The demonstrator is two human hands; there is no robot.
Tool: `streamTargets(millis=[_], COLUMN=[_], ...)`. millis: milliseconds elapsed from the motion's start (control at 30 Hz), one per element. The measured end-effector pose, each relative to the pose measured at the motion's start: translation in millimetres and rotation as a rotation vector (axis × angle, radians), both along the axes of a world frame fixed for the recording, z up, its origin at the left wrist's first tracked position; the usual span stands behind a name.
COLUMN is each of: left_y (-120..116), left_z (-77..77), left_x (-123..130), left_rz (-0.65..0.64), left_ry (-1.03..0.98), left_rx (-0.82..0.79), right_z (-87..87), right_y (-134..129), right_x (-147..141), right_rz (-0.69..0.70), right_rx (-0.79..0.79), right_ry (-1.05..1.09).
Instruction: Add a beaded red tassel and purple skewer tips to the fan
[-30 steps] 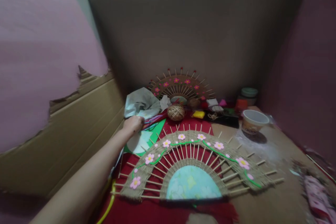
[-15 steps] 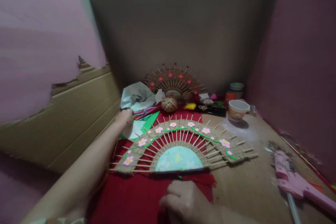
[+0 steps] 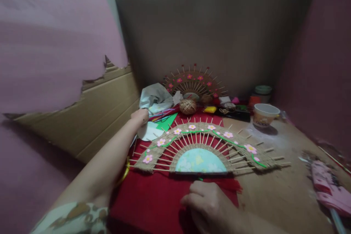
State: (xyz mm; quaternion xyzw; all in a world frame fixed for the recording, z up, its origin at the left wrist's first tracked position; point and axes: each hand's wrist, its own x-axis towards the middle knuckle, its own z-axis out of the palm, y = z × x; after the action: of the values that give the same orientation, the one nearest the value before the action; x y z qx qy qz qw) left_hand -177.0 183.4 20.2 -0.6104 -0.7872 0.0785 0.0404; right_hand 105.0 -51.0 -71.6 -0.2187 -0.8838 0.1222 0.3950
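A woven twine fan (image 3: 159,155) with thin wooden sticks, pink flowers and a green vine lies before me; a pale blue floral half-circle (image 3: 201,161) forms its base. My left hand (image 3: 141,116) reaches past the fan's left side to the ends of a bundle of coloured, pipe-cleaner-like strands (image 3: 164,114). Its fingers look curled, but their tips are hidden, so a hold on the strands is not certain. Below the fan's base, my right hand (image 3: 205,201) is closed over the red cloth (image 3: 148,203). Whatever it may hold is hidden.
Behind lie a twine ball (image 3: 188,106), a crumpled plastic bag (image 3: 155,97), green sheet (image 3: 167,121) and second flowered fan (image 3: 189,77). A paper cup (image 3: 264,116) and pink glue gun (image 3: 326,186) sit right. Torn cardboard (image 3: 106,106) lines the left wall.
The whole view has shifted, so the scene sits farther right in the picture. My left hand stays by the coloured strands, and my right hand stays closed below the fan.
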Motion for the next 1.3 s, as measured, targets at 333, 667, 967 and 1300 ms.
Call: streamTargets(millis=[333, 667, 967, 1300], left_y=[-11, -31, -19, 3], left_z=[-9.2, -3.1, -7.3, -19.9], left_x=[-14, -24, -17, 18], left_rz=[-0.044, -0.128, -0.108, -0.437], left_ry=[-0.105, -0.182, -0.102, -0.144], left_rx=[-0.201, -0.172, 0.137, 0.25], right_z=[12.5, 7.7, 10.8, 6.9], right_y=[-8, -8, -10, -7], right_x=[4, 4, 4, 5], right_rz=[0.027, 0.015, 0.008, -0.007], right_rx=[-0.132, -0.126, -0.154, -0.058], right_ry=[0.018, 0.013, -0.005, -0.018])
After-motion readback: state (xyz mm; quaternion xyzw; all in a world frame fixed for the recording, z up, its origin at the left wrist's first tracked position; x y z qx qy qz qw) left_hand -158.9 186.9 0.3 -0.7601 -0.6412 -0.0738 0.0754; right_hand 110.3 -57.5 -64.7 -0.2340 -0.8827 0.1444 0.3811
